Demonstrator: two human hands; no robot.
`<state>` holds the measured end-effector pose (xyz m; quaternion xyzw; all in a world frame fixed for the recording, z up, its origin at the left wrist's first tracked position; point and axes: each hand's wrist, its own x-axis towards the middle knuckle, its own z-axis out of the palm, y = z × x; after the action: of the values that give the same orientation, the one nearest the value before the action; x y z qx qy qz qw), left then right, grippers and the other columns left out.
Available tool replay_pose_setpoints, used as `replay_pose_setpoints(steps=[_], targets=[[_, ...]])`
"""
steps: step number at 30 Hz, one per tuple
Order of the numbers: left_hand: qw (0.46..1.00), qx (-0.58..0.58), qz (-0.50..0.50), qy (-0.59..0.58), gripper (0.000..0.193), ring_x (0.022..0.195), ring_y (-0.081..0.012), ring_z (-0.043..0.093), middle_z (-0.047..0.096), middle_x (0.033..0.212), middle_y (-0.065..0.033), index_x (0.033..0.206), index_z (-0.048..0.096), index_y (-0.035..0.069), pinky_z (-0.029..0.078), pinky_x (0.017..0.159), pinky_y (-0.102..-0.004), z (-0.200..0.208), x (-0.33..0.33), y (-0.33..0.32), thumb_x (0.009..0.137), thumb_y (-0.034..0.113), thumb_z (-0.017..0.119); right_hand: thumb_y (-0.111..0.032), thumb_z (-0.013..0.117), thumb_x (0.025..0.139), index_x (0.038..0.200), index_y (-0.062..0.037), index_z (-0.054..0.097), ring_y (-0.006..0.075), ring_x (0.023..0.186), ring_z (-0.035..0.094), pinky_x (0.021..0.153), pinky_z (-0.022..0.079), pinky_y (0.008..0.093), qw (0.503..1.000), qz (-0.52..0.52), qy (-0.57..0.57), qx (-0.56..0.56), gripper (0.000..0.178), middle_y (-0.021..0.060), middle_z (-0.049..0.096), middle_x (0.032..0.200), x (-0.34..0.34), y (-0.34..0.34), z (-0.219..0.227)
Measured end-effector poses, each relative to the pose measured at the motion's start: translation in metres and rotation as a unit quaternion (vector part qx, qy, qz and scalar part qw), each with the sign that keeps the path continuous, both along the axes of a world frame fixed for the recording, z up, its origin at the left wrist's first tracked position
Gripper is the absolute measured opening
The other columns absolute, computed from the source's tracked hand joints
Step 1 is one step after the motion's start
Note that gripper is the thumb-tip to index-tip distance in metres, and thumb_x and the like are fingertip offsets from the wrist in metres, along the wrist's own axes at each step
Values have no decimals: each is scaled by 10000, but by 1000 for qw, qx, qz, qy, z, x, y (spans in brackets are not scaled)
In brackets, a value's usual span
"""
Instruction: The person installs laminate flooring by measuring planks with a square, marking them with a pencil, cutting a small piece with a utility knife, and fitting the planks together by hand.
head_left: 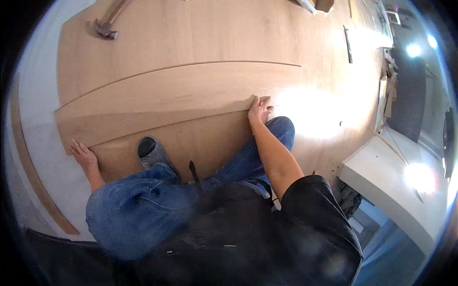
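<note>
Wood-laminate flooring carries one loose plank lying left-to-right ahead of the kneeling person, left hand flat by its near-left corner, right hand gripping its near edge toward the right end, both equally close.

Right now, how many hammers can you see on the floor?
1. The hammer lies on the laid wooden floor at the far left, well beyond the plank both hands are on. Others may be hidden outside the view.
</note>
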<state>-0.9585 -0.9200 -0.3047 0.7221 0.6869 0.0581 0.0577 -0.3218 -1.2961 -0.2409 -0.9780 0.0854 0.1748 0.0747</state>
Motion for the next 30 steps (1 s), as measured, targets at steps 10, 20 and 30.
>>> replay_pose_setpoints(steps=[10,20,30], targets=[[999,22,-3,26,590,1493,-416,229,206,1633,-242,1590,281,168,212,1215,-505,16,28,-10,1071,448,294,-614,409,1004,1601,-180,174,556,1180,552,934,517,554,999,38,-19,-29,774,438,217,1501,1,-11,-7],[1000,-17,13,0,640,1504,-424,196,169,1657,-209,1607,236,196,151,1229,-516,25,32,-12,1062,527,274,-618,390,1005,1615,-177,148,581,1219,510,987,500,550,999,24,2,-47,791,442,216,1495,-3,3,3],[999,-22,5,30,588,1510,-412,194,150,1659,-210,1605,226,181,198,1212,-527,9,21,-2,1079,433,302,-563,424,1017,1598,-173,187,576,1133,555,958,489,580,999,39,-10,-29,739,449,269,1467,0,-13,2]])
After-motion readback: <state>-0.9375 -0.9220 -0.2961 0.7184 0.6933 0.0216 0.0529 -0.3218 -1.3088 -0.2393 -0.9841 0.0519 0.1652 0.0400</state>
